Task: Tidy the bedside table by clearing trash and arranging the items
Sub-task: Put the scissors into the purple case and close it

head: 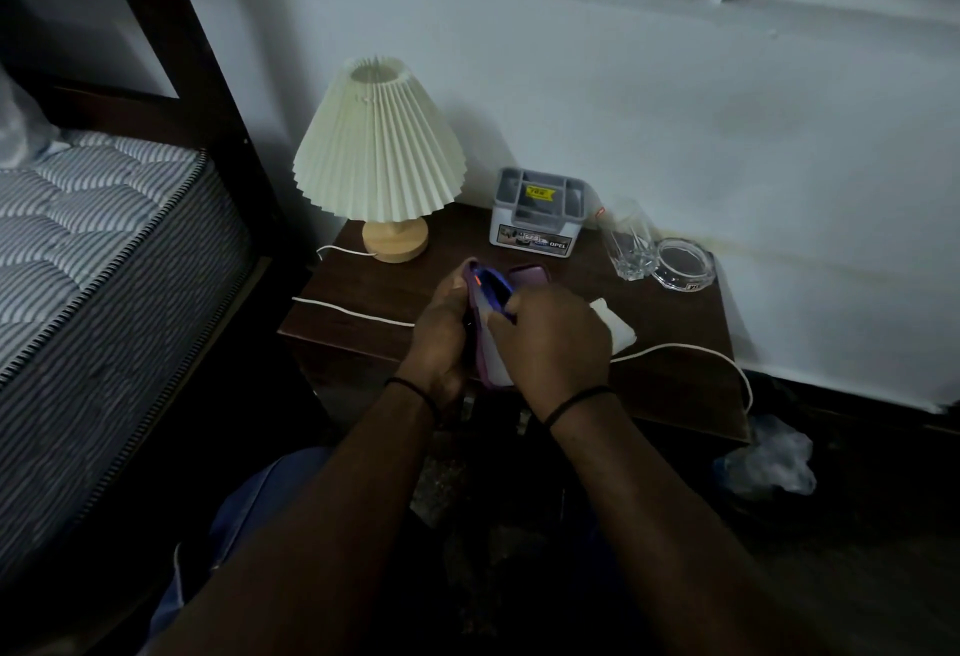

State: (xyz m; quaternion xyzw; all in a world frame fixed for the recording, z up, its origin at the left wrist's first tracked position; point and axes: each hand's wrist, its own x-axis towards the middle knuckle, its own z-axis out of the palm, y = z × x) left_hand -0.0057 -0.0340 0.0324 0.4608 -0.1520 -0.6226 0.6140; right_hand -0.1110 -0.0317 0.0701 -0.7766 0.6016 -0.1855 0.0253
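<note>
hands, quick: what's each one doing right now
Left hand: fingers curled round the purple phone case, gripping its left edge.
Right hand: also gripping the phone case, fingers curled over its right side.

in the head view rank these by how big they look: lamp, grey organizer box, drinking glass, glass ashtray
1. lamp
2. grey organizer box
3. and 4. drinking glass and glass ashtray look too close to rank: the glass stands taller, the ashtray spreads wider.
</note>
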